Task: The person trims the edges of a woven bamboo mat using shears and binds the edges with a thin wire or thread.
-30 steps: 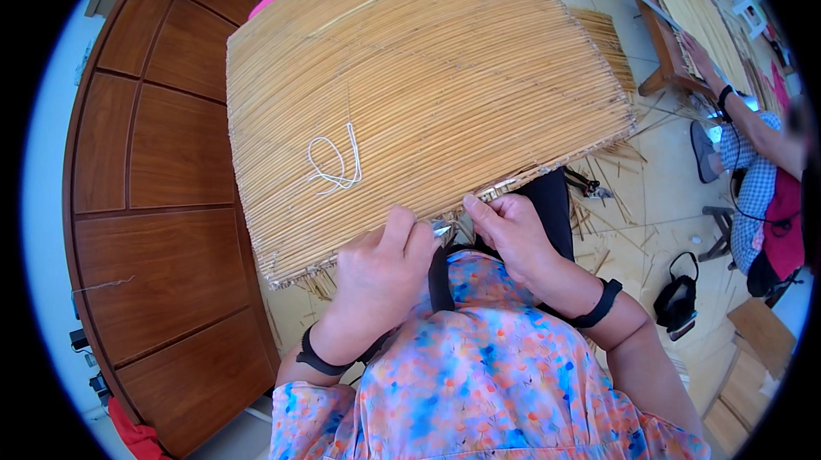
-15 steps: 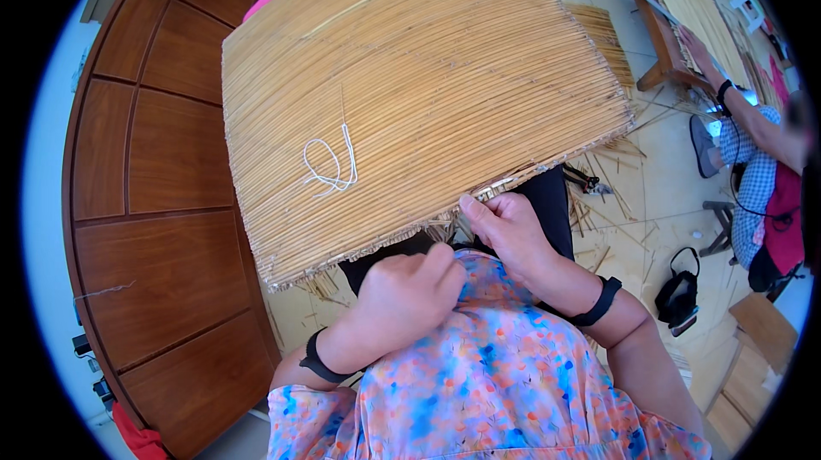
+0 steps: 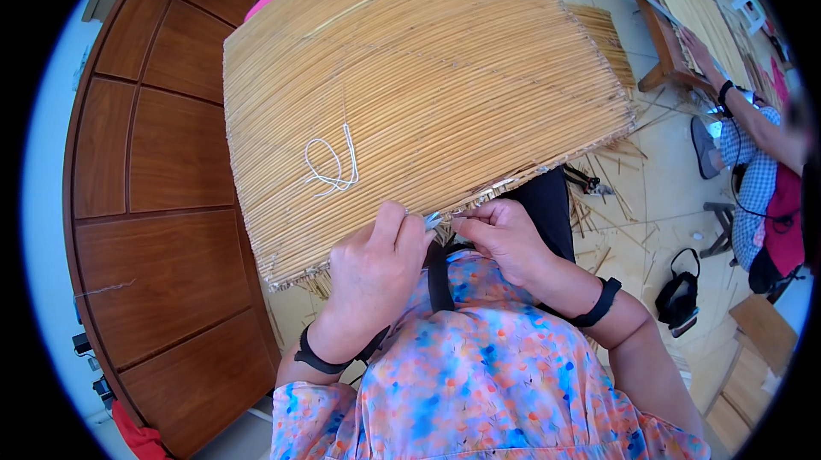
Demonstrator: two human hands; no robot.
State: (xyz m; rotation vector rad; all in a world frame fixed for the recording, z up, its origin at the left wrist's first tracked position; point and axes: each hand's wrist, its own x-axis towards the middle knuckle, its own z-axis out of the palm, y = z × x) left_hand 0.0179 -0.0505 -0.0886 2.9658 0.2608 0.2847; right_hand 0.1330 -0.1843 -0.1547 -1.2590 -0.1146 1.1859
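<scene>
A large mat of thin straw-coloured stalks (image 3: 428, 109) lies in front of me, its near edge at my lap. At that edge my left hand (image 3: 372, 268) is closed, fingers bent, with a small pale blue-grey thing (image 3: 433, 221) at its fingertips; its kind is too small to make out. Just to the right, my right hand (image 3: 509, 242) pinches at the same edge with thumb and forefinger; what lies between them is hidden. A loop of white thread (image 3: 329, 173) rests on the mat, a thin needle-like line running up from it.
Brown wooden cabinet doors (image 3: 184, 289) stand along the left. Stalk scraps (image 3: 611, 221) and black-handled pliers (image 3: 590, 182) are on the floor at right. A co-worker's hand (image 3: 697, 50) touches another stalk mat (image 3: 693, 11) on a wooden frame. A black bag (image 3: 678, 297) lies nearby.
My left hand has risen from near my lap to the mat's edge, and the pale blue-grey thing now shows at its fingertips. My right hand has shifted slightly down and left.
</scene>
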